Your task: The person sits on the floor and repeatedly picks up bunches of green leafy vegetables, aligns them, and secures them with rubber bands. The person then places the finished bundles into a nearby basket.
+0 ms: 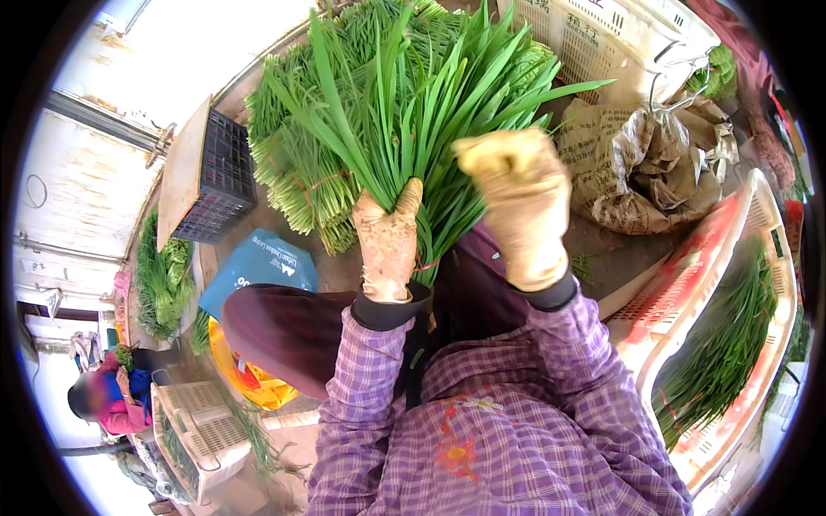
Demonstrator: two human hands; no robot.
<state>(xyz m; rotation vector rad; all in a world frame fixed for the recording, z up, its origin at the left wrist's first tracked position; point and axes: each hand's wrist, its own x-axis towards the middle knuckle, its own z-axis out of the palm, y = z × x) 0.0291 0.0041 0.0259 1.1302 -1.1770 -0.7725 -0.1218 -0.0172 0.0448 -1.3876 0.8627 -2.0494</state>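
Note:
My left hand (387, 248), in a soiled, pale rubber glove, grips a fan of long flat green leaves (400, 135), probably garlic chives. Their tips point away from me. Below that hand, the lower part of a leafy bunch (426, 261) shows a red tie over my lap. To the right, my right hand (519, 200), in a yellowish glove, is raised beside the leaves with its fingers curled. Motion blurs it, and I cannot see whether anything is inside. Behind both hands lies a large heap of tied chive bundles (290, 161), roots and cut ends partly hidden.
A crumpled brown sack (600, 174) and a white plastic crate (581, 45) stand at right. Nearer is a red-and-white basket (684, 277) holding chives (723, 348). At left are a black crate (222, 174), a blue bag (261, 267) and another person (119, 393) beside a beige crate (206, 419).

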